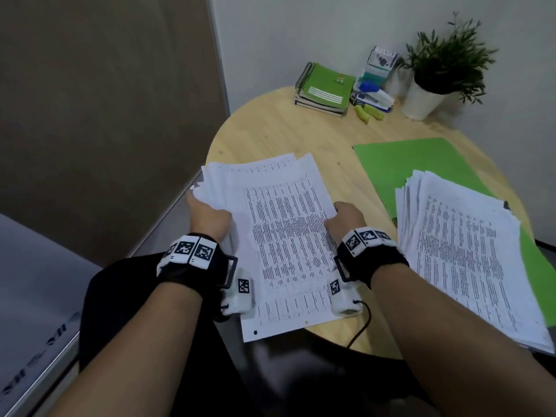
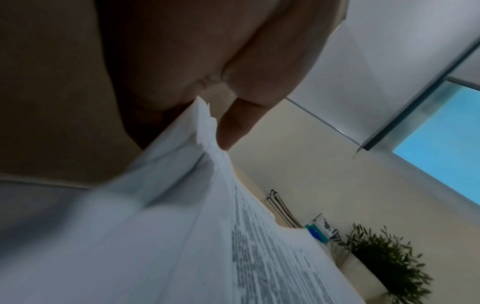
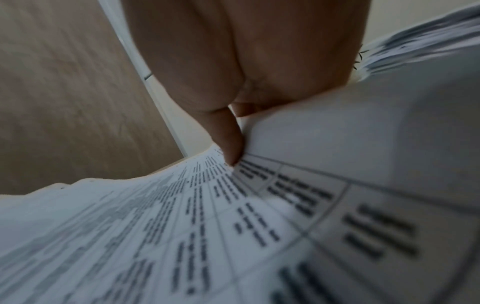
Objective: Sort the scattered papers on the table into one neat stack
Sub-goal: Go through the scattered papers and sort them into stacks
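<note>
A bundle of printed sheets (image 1: 282, 236) is held between both hands over the table's near-left edge, its sheets fanned unevenly at the far end. My left hand (image 1: 207, 218) grips the bundle's left edge, thumb (image 2: 233, 125) on top against the sheets (image 2: 182, 226). My right hand (image 1: 346, 218) grips the right edge, thumb (image 3: 231, 142) pressed on the printed top sheet (image 3: 182, 226). A second, roughly squared stack of papers (image 1: 469, 260) lies on a green folder (image 1: 421, 170) at the right.
The round wooden table (image 1: 285, 130) carries green spiral notebooks (image 1: 325, 85), a box of small items (image 1: 376, 76), yellow-green markers (image 1: 368, 112) and a potted plant (image 1: 436, 73) at the back. A brown wall panel stands left. A cable hangs off the near edge.
</note>
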The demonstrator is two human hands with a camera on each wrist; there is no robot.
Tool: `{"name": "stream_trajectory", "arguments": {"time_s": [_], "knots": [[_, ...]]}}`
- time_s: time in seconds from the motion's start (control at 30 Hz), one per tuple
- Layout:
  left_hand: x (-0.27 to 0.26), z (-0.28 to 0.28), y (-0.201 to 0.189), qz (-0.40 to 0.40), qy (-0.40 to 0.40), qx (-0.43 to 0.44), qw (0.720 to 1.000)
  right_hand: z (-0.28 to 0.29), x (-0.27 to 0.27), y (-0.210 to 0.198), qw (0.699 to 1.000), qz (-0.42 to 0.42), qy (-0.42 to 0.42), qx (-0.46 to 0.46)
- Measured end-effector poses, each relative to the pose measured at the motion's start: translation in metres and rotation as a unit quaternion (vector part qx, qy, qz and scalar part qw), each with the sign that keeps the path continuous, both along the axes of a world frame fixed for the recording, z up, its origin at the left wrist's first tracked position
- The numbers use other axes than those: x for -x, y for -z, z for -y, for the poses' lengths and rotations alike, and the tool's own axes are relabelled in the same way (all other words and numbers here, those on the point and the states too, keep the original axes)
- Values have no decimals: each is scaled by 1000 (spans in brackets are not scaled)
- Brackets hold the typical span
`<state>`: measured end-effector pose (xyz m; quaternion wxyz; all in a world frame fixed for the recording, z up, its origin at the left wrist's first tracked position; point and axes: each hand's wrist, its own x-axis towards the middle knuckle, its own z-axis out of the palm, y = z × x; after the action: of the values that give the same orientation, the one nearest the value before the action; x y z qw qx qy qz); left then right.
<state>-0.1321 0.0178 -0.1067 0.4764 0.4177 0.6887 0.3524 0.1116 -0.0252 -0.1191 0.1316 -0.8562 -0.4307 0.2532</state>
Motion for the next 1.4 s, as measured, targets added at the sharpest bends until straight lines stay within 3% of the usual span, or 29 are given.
{"name": "stream_trajectory", "arguments": {"time_s": [0.1, 0.23, 0.33, 0.47, 0.53, 0.6, 0.7, 0.9, 1.03, 1.13, 1.2, 1.3, 1.4], "knots": [[-7, 1, 1, 32, 6, 19, 999, 1, 2, -4, 999, -20, 17, -39], [-15, 0, 9, 10, 33, 4, 999, 0, 4, -8, 998, -40, -41, 6], [-17, -1, 7, 12, 81, 0, 997, 7, -2, -11, 996, -78, 13, -34], [-18, -2, -2, 204, 114, -35, 972, 23, -13, -16, 987, -122, 75, -70], [-19, -2, -8, 284, 115, -47, 951, 29, -19, -25, 988, -142, 47, -48], [-19, -4, -4, 304, 90, -42, 947, 34, -23, -37, 987, -158, -13, -26], [-18, -1, 10, 269, 54, 14, 961, 39, -28, -44, 969, -227, -25, -96], [-32, 14, 17, 202, 100, 43, 973, 50, -35, -54, 939, -300, 21, -170], [-51, 15, 12, 181, 102, 36, 978, 64, -49, -53, 976, -188, -7, -109], [-69, 24, 11, 168, 153, 73, 971, 76, -62, -58, 971, -159, 45, -173], [-83, 32, 4, 140, 212, 86, 963, 86, -73, -62, 974, -152, 49, -161], [-111, 42, -14, 104, 247, 53, 962, 106, -102, -60, 982, -125, 66, -128], [-152, 57, -34, 105, 250, 18, 962, 130, -136, -71, 969, -85, 147, -181]]}}
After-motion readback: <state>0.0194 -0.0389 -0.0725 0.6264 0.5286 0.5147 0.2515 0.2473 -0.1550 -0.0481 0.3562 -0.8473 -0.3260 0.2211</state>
